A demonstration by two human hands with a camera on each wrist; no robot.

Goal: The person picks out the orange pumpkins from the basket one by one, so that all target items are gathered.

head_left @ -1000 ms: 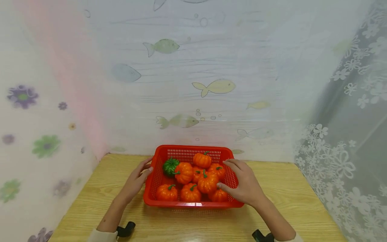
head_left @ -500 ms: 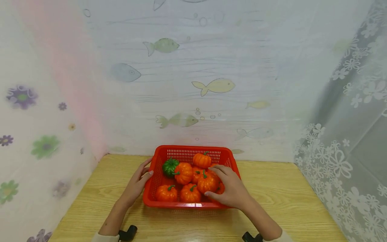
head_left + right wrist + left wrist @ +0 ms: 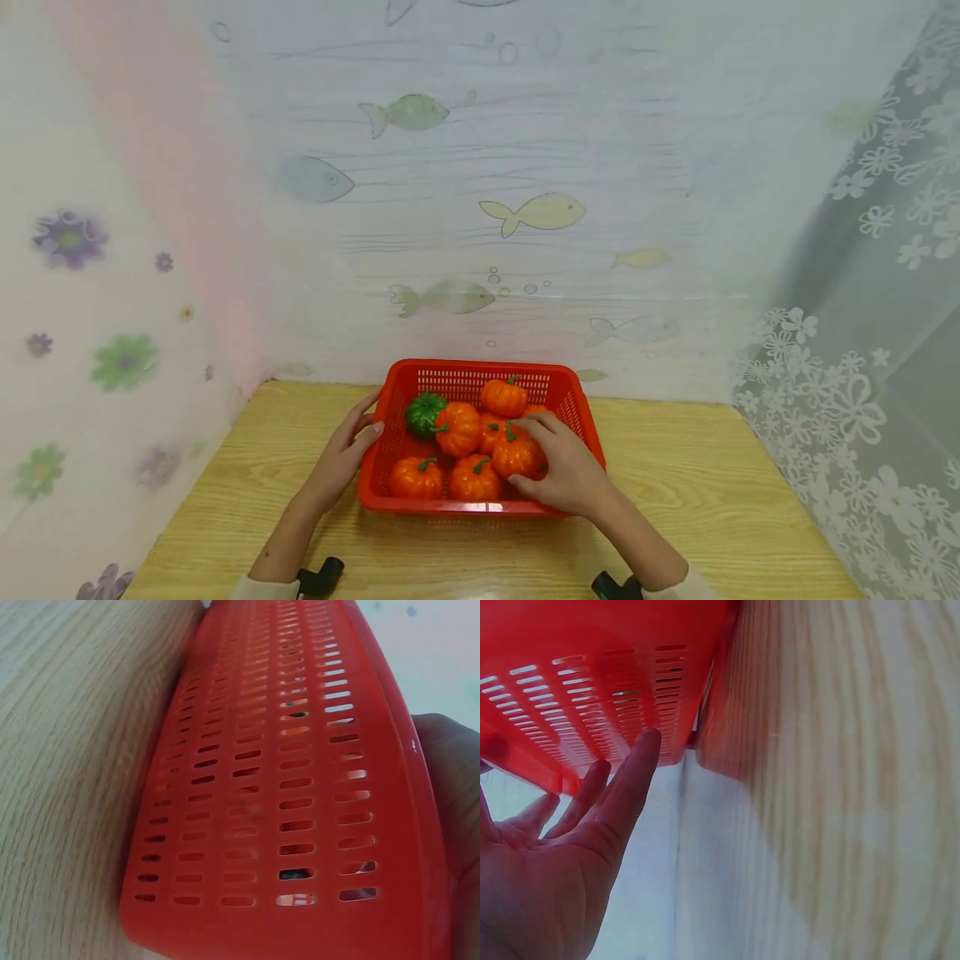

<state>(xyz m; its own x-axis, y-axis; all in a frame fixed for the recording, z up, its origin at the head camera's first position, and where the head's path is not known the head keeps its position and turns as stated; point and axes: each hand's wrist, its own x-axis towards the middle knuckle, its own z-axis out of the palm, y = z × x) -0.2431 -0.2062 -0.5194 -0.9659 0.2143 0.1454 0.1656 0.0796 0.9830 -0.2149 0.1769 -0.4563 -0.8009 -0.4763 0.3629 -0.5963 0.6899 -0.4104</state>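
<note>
A red plastic basket (image 3: 480, 507) with slotted walls holds several small orange pumpkins and a green pumpkin (image 3: 426, 414). My left hand (image 3: 341, 462) is at the basket's left side, thumb near the rim. In the left wrist view its fingers (image 3: 634, 780) lie extended along the outer wall. Reaching over the right rim, my right hand (image 3: 566, 467) curls round an orange pumpkin (image 3: 516, 454), fingertips at its top and thumb at its front. In the right wrist view the slotted wall (image 3: 262, 787) hides most of that hand.
The basket stands on a light wood table (image 3: 690, 467), close to the back wall covering (image 3: 480, 333) printed with fish. More orange pumpkins, such as one at the front left (image 3: 415, 479) and one at the back (image 3: 504, 398), lie inside. A lacy curtain (image 3: 855, 417) hangs at the right.
My right hand has moved left from the basket's right rim to the orange pumpkin and closed round it. The left hand stays by the left side.
</note>
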